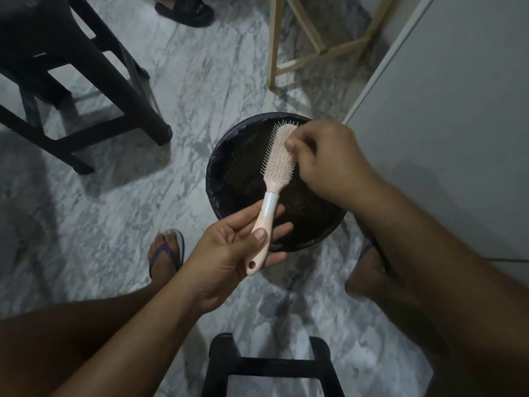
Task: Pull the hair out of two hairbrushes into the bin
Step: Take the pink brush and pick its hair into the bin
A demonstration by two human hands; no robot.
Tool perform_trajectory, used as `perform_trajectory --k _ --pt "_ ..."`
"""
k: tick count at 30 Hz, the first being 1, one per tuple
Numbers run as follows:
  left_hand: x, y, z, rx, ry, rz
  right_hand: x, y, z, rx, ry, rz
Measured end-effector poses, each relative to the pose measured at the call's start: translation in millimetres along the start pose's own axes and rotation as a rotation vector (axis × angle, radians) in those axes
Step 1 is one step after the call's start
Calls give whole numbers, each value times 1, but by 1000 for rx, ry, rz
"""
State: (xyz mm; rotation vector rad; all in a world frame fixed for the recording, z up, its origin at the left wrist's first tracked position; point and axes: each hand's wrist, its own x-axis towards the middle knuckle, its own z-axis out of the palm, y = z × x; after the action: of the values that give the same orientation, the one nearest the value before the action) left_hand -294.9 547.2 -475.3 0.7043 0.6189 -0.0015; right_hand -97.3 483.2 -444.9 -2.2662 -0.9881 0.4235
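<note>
I hold the pink hairbrush point(276, 164) above the round black bin point(226, 156), which stands on the grey marble floor point(114, 210) between my feet. My left hand point(229, 253) is closed around the handle of the brush, the thumb pressed on top and the other fingers point(282, 228) stretched under it, so the head of the brush points away from me, over the opening of the bin. My right hand point(329, 161) is on the far part of the head, with the fingers curled and pinched together at the bristles; I cannot tell if there is hair between them. The bin is lined with a black bag, and inside it is very dark, so I cannot say what lies in it. A black stool point(71, 90) stands to the left, well apart from the bin, and a pale wooden frame point(309, 38) stands behind it.
</note>
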Motion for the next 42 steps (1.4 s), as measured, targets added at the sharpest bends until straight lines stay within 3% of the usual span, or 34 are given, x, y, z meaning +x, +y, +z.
perform_trajectory --k 4,8,10,15,23,32,37,42 --pt "-1 0 -2 19 6 31 15 7 -31 196 178 71" --pt "-1 -1 -1 47 3 44 21 19 -50 212 345 72" --pt "0 -1 -1 53 9 47 19 19 -42 163 282 47" --pt "1 -2 -3 55 37 62 1 3 -11 -65 -93 -107" --pt "-2 -2 -1 135 28 117 6 -2 -13 -73 63 -111" --pt "-5 -10 -3 293 76 155 3 0 -11 -210 -16 -112" --pt "-4 -12 -5 220 73 104 8 1 -22 85 -32 66" --pt "-5 -13 -6 218 73 102 25 9 -57 198 236 101"
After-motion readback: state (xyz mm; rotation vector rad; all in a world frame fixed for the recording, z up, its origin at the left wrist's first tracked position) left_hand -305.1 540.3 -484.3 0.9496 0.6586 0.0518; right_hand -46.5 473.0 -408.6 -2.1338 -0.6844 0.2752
